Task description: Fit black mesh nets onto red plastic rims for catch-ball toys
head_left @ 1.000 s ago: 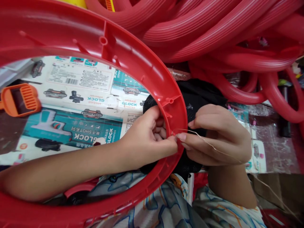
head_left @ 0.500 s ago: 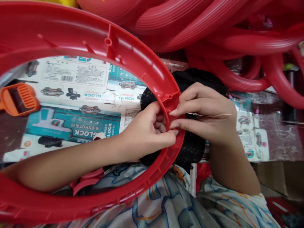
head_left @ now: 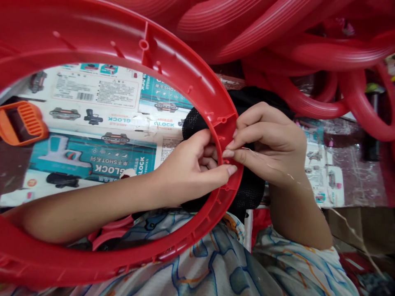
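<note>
At far left an orange plastic piece (head_left: 29, 123) lies by printed cardboard (head_left: 95, 119). The red ring (head_left: 182, 65) reaches from the left edge to mid-view, hollow side showing, above the cardboard. The left hand (head_left: 197, 164) grips its inner edge at the right end, fingers curled, thumb across the hollow. A black mesh cloth (head_left: 251, 195) lies beneath. The right hand (head_left: 271, 144) pinches a thin thread (head_left: 262, 161) at the hollow; ribbed red rings (head_left: 265, 37) heap behind.
</note>
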`<action>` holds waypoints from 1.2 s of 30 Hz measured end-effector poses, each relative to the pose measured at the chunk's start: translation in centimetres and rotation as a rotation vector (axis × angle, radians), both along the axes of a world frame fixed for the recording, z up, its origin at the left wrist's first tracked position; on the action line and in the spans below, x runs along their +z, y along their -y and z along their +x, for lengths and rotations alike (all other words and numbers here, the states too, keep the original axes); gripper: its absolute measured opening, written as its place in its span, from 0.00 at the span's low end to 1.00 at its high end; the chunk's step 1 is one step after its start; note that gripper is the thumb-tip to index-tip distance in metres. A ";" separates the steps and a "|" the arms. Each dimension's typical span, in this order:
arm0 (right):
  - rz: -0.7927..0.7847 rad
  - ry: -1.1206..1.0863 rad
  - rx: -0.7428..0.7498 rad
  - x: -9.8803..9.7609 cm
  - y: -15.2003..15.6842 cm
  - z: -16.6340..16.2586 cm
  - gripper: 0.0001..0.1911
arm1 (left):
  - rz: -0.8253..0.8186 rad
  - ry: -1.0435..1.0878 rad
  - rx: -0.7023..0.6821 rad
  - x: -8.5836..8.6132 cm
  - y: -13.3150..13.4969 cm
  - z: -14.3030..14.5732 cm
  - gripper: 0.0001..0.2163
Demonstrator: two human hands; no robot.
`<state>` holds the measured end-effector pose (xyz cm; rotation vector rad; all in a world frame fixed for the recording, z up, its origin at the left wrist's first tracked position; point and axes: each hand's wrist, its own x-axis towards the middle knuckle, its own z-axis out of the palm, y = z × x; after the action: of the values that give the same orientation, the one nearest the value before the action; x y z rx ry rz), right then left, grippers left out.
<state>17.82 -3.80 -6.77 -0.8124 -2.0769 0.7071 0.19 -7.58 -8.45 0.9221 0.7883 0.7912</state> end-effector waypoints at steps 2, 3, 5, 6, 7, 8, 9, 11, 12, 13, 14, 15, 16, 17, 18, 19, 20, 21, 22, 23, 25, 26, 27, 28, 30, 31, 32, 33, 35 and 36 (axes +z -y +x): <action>0.009 -0.010 -0.023 0.1 0.1 0.0 0.07 | 0.007 0.029 -0.045 0.1 0.0 -0.3 0.16; 0.011 -0.016 -0.038 0.1 0.2 0.1 0.06 | 0.020 0.048 -0.056 0.1 0.1 -0.5 0.16; 0.007 -0.031 -0.064 0.0 0.2 0.1 0.05 | 0.053 0.081 -0.049 0.2 0.0 -0.8 0.15; -0.006 -0.039 -0.067 -0.1 0.1 0.1 0.04 | 0.070 0.087 -0.039 0.3 0.0 -0.9 0.15; -0.027 -0.052 -0.065 -0.2 0.1 0.0 0.04 | 0.085 0.089 -0.033 0.3 0.0 -0.9 0.15; -0.054 -0.072 -0.054 -0.3 0.0 0.0 0.04 | 0.098 0.088 -0.031 0.3 0.0 -1.0 0.15; -0.083 -0.104 -0.041 -0.5 -0.1 -0.1 0.04 | 0.110 0.081 -0.029 0.3 0.0 -1.0 0.15; -0.151 -0.180 -0.022 -0.7 -0.2 -0.2 0.05 | 0.136 0.064 -0.029 0.3 0.0 -1.0 0.15; -0.185 -0.214 -0.019 -0.8 -0.2 -0.3 0.06 | 0.149 0.054 -0.022 0.2 0.0 -0.9 0.16; -0.217 -0.237 -0.020 -0.8 -0.1 -0.4 0.06 | 0.160 0.041 -0.016 0.2 0.1 -0.9 0.16; -0.244 -0.249 -0.020 -0.9 -0.1 -0.5 0.07 | 0.168 0.024 -0.005 0.2 0.1 -0.8 0.16; -0.262 -0.258 -0.019 -1.0 -0.1 -0.6 0.07 | 0.172 0.003 0.012 0.2 0.2 -0.7 0.15; -0.273 -0.265 -0.016 -1.0 0.0 -0.7 0.07 | 0.171 -0.021 0.036 0.3 0.3 -0.5 0.15; -0.275 -0.272 -0.016 -1.1 0.0 -0.8 0.07 | 0.167 -0.045 0.070 0.4 0.3 -0.3 0.14; -0.271 -0.279 -0.019 -1.3 0.1 -0.9 0.07 | 0.159 -0.067 0.105 0.4 0.4 -0.1 0.14; -0.263 -0.289 -0.030 -1.4 0.1 -1.1 0.08 | 0.149 -0.083 0.139 0.5 0.4 0.0 0.14; -0.250 -0.297 -0.052 -1.5 0.1 -1.2 0.08 | 0.138 -0.092 0.171 0.5 0.4 0.2 0.14; -0.239 -0.299 -0.087 -1.5 0.2 -1.3 0.09 | 0.125 -0.099 0.192 0.5 0.4 0.3 0.15; -0.226 -0.292 -0.123 -1.6 0.2 -1.4 0.11 | 0.112 -0.102 0.205 0.5 0.4 0.4 0.15; -0.212 -0.280 -0.159 -1.5 0.2 -1.5 0.12 | 0.098 -0.102 0.211 0.4 0.3 0.4 0.16; -0.187 -0.232 -0.208 -1.2 0.3 -1.5 0.14 | 0.072 -0.093 0.205 0.2 0.1 0.4 0.16; -0.180 -0.204 -0.219 -1.0 0.4 -1.5 0.15 | 0.057 -0.085 0.197 0.1 0.0 0.3 0.17; -0.182 -0.174 -0.218 -0.7 0.5 -1.5 0.15 | 0.041 -0.075 0.186 -0.1 -0.1 0.3 0.17; -0.185 -0.152 -0.207 -0.5 0.5 -1.4 0.16 | 0.028 -0.064 0.175 -0.2 -0.2 0.2 0.17; -0.198 -0.116 -0.153 0.0 0.6 -1.1 0.19 | 0.005 -0.046 0.152 -0.3 -0.3 0.2 0.18; -0.199 -0.106 -0.117 0.2 0.6 -1.0 0.19 | -0.002 -0.037 0.143 -0.3 -0.4 0.1 0.18; -0.194 -0.103 -0.078 0.3 0.5 -0.9 0.19 | -0.003 -0.027 0.135 -0.3 -0.4 0.1 0.18; -0.195 -0.100 -0.045 0.3 0.5 -0.7 0.18 | -0.002 -0.019 0.128 -0.3 -0.4 0.1 0.18; -0.203 -0.084 0.002 0.4 0.3 -0.5 0.14 | -0.003 -0.007 0.123 -0.2 -0.4 0.1 0.17; -0.202 -0.074 0.023 0.4 0.2 -0.4 0.11 | -0.006 -0.003 0.124 -0.2 -0.5 0.1 0.17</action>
<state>17.44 -4.01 -6.40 -0.8610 -1.9732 0.9564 0.29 -7.13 -8.67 0.8758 0.8554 0.8952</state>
